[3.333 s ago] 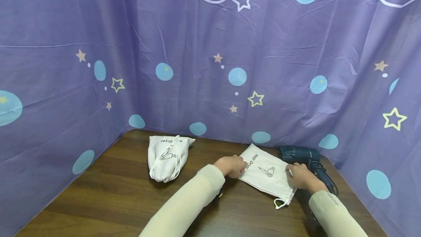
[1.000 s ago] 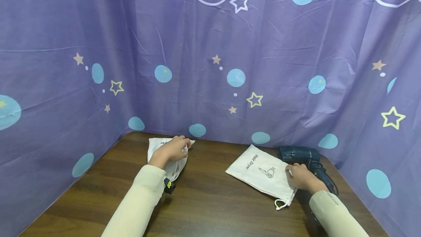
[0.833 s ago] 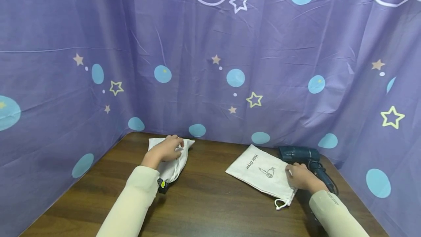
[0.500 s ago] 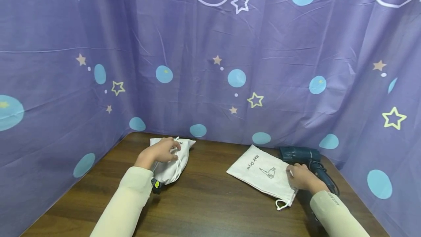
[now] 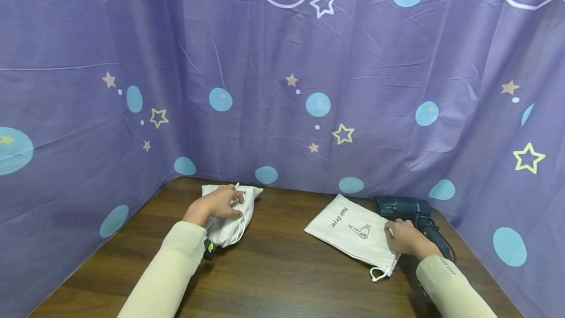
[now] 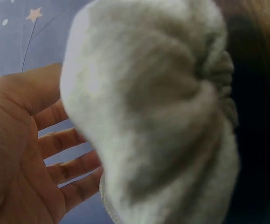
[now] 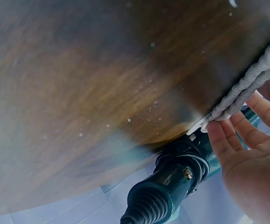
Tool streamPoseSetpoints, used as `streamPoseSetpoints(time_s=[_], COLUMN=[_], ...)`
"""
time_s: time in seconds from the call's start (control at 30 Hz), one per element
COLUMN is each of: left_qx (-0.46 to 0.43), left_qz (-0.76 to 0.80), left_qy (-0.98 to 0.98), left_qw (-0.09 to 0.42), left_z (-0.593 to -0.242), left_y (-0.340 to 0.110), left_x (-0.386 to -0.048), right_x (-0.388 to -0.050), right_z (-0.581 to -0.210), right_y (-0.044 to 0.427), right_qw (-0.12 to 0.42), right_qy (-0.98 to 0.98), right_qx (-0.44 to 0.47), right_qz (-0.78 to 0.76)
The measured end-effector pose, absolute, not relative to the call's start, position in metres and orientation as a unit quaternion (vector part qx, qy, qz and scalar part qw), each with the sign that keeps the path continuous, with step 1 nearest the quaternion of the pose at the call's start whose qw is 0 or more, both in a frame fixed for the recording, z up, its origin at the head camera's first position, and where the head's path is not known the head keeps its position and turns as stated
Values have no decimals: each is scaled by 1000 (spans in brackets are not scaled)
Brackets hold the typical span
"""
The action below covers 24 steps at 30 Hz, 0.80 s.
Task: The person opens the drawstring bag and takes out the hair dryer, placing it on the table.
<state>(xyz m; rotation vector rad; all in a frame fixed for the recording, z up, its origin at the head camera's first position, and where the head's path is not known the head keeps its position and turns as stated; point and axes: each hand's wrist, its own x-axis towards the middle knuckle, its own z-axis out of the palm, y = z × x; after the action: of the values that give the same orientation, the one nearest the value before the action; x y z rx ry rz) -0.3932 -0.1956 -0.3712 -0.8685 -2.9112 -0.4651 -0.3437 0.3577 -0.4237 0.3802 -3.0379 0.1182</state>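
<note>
My left hand (image 5: 216,204) reaches over a bulging white drawstring bag (image 5: 229,231) at the left, its fingers loosely bent and thumb apart. In the left wrist view, the bag (image 6: 148,112) hides the fingertips of my left hand (image 6: 18,154), so contact cannot be told. At the right lies a flatter white drawstring bag (image 5: 343,225), printed "Hair Dryer". My right hand (image 5: 403,237) rests on its right edge. The right wrist view shows the fairly straight fingers of my right hand (image 7: 251,154) at the bag's twisted edge (image 7: 246,88).
A dark teal hair dryer (image 5: 401,207) lies behind my right hand, its cord wound round the handle (image 5: 432,237). Both bags lie on a brown wooden table (image 5: 273,274). A purple patterned curtain (image 5: 265,136) stands along the back and sides.
My left hand has gone from the right bag's left corner across to the bulging bag, then shifted slightly left over it. The right bag's left corner now lies uncovered. My right hand stays put.
</note>
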Motion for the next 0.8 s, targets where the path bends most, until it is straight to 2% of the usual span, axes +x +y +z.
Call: streamPoseSetpoints(time_s=[0.8], left_qx=[-301], left_qz=[-157], left_qy=[-940], left_qw=[34], left_z=[-374], left_y=[-171], left_x=[-391], right_x=[-342], right_z=[-422], right_y=[356], right_qw=[36], right_qy=[-991], right_qx=[119], right_qz=[38])
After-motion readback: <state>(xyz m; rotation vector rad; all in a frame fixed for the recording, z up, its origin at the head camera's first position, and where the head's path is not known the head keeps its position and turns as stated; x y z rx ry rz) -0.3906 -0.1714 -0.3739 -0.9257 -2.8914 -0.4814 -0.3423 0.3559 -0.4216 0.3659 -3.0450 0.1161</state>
